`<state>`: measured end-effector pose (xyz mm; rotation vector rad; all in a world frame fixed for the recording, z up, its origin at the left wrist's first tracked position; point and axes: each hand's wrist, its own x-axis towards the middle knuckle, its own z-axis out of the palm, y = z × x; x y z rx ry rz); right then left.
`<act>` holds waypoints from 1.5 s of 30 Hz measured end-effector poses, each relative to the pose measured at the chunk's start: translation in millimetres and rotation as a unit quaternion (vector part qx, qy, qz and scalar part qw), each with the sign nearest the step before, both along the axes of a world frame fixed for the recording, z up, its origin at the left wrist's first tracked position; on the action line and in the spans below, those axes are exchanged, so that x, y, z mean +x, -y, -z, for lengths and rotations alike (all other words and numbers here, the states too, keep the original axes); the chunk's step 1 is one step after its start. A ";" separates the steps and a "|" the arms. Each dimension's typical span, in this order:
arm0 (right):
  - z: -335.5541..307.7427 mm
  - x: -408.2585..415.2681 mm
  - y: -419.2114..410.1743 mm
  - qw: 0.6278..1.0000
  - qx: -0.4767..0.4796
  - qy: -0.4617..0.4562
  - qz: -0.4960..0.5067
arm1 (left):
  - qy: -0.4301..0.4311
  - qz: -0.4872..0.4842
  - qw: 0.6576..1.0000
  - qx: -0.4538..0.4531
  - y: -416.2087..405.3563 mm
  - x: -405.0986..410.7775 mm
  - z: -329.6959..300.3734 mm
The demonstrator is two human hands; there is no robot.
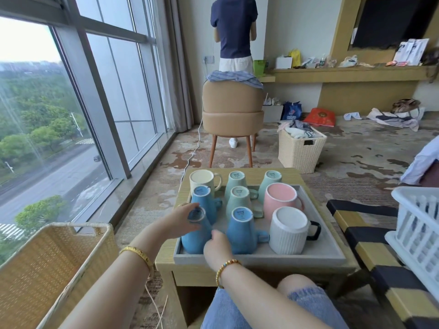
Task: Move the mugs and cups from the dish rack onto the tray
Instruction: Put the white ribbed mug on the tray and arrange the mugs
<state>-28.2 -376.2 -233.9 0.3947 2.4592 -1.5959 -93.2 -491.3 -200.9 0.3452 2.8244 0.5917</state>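
Observation:
A grey tray (318, 256) on a low wooden table holds several upside-down mugs: a cream one (203, 180), pale green ones (237, 181), a pink one (281, 198), a white ribbed one with a black handle (288, 231) and blue ones (242, 230). My left hand (183, 220) grips the front-left blue mug (193, 237) near its upturned base. My right hand (217, 248) touches the same mug's right side, fingers curled against it. The white dish rack (418, 226) stands at the right edge, seemingly without mugs.
A woven basket (54, 264) stands left of the table. The rack rests on a black-and-yellow bench (370, 248). Beyond are a tan chair (232, 108), a wicker hamper (301, 148), a standing person (234, 32) and a window wall at left.

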 end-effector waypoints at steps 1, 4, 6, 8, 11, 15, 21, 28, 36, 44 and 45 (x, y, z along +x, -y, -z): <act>4.6 2.9 1.4 1.000 -0.003 0.006 -0.002 | -0.009 -0.006 1.000 0.003 -0.2 -0.3 0.9; 9.7 6.0 3.8 0.999 -0.046 0.027 0.002 | -0.023 -0.017 1.000 0.001 -1.4 -2.4 3.9; 7.9 4.1 4.3 0.999 -0.040 0.031 -0.010 | -0.032 -0.028 0.999 0.003 -2.6 -2.9 6.5; 6.2 0.0 3.8 0.999 -0.009 0.032 -0.025 | -0.045 -0.041 0.998 -0.001 -4.6 -3.6 9.2; 5.0 -4.8 3.4 0.998 0.039 0.026 -0.041 | -0.061 -0.056 0.996 -0.013 -9.3 -3.8 10.6; 9.2 -7.3 6.1 0.995 0.074 0.014 -0.059 | -0.080 -0.095 0.992 0.003 -16.8 0.4 12.1; 17.2 -12.9 3.5 0.981 0.168 -0.012 -0.100 | -0.118 -0.164 0.979 0.021 -28.9 8.1 19.1; 27.8 -19.0 2.8 0.989 0.119 -0.039 -0.077 | -0.131 -0.164 0.978 -0.008 -29.3 3.8 23.1; 36.7 -32.7 7.2 0.991 0.104 -0.081 -0.021 | -0.157 -0.209 0.964 0.044 -23.1 -39.1 8.1; 52.6 -38.9 5.1 0.990 0.089 -0.106 -0.022 | -0.088 -0.144 0.980 -0.104 -45.5 -79.2 5.1; 53.5 -39.2 4.9 0.989 0.092 -0.110 -0.022 | -0.088 -0.140 0.980 -0.107 -45.7 -81.0 6.8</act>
